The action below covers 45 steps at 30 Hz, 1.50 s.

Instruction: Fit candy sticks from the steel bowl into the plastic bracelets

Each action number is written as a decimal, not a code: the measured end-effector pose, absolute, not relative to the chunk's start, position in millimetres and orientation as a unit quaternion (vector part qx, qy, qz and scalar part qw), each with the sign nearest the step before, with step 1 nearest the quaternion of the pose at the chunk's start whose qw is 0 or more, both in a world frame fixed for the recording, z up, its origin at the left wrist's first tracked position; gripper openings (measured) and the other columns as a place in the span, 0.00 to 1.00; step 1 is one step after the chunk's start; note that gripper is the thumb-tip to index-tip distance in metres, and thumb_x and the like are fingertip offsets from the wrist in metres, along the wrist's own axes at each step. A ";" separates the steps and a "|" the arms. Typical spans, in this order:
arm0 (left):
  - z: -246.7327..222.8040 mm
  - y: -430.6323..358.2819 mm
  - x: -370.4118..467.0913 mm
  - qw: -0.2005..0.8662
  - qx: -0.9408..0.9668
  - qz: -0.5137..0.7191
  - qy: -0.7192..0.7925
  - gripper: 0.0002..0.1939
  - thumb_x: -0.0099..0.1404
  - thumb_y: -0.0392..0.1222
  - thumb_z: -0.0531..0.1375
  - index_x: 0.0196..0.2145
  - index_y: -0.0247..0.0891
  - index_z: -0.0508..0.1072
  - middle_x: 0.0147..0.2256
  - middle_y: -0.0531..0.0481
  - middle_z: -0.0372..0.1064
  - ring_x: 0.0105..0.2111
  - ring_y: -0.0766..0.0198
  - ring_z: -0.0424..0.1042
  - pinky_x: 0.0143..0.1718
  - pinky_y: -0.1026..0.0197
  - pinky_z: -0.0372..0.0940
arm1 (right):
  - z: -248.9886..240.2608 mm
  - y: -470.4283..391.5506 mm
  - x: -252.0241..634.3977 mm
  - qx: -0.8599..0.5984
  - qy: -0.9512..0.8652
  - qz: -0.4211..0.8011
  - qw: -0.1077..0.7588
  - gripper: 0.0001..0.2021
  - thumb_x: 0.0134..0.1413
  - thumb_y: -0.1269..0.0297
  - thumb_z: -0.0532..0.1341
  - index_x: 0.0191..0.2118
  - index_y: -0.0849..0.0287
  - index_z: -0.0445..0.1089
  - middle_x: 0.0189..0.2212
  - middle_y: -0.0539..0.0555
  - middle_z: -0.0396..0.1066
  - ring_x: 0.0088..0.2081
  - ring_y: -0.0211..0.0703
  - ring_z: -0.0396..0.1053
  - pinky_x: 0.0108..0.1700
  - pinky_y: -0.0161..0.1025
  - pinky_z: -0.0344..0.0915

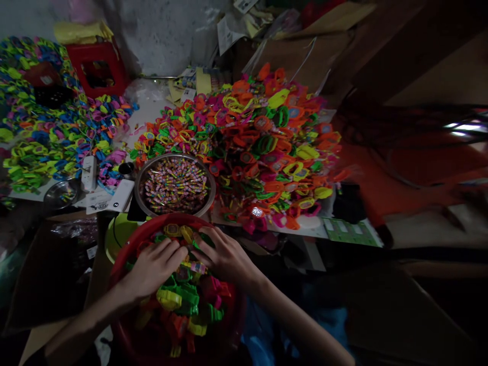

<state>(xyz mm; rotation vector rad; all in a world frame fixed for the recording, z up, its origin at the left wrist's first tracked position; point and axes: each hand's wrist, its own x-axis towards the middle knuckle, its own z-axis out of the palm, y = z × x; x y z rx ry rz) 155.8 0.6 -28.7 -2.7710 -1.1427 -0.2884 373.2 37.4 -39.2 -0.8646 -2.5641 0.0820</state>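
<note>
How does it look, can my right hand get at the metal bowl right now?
Probably yes: your right hand is over the red tub, the metal bowl sits just beyond the tub's far rim, and nothing covers its top.

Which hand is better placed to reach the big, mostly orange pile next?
Right, I'd judge: the right hand sits nearer the pile, while the left hand is farther left over the red tub.
</note>
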 end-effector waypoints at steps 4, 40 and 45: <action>-26.0 0.8 156.1 0.070 -0.915 -0.114 -0.380 0.17 0.63 0.26 0.48 0.46 0.36 0.66 0.39 0.46 0.70 0.43 0.58 0.69 0.40 0.61 0.66 | -41.9 37.9 374.4 -0.313 -0.918 0.012 0.244 0.12 0.65 0.64 0.50 0.39 0.60 0.70 0.43 0.60 0.67 0.41 0.46 0.65 0.39 0.42 0.70; -35.6 6.0 161.3 -0.213 -0.859 -0.043 -0.464 0.12 0.63 0.32 0.52 0.44 0.37 0.68 0.40 0.47 0.71 0.41 0.59 0.71 0.40 0.62 0.65 | -44.0 38.1 376.6 -0.289 -0.933 0.112 0.185 0.05 0.56 0.67 0.59 0.32 0.60 0.71 0.31 0.54 0.73 0.32 0.40 0.68 0.31 0.35 0.63; -41.7 6.0 148.9 -0.330 -0.785 -0.067 -0.521 0.15 0.61 0.49 0.60 0.43 0.38 0.68 0.37 0.47 0.73 0.37 0.57 0.73 0.35 0.63 0.65 | -20.3 58.0 401.4 -0.262 -0.871 0.411 -0.057 0.05 0.54 0.65 0.62 0.34 0.57 0.75 0.27 0.49 0.74 0.28 0.37 0.71 0.28 0.30 0.61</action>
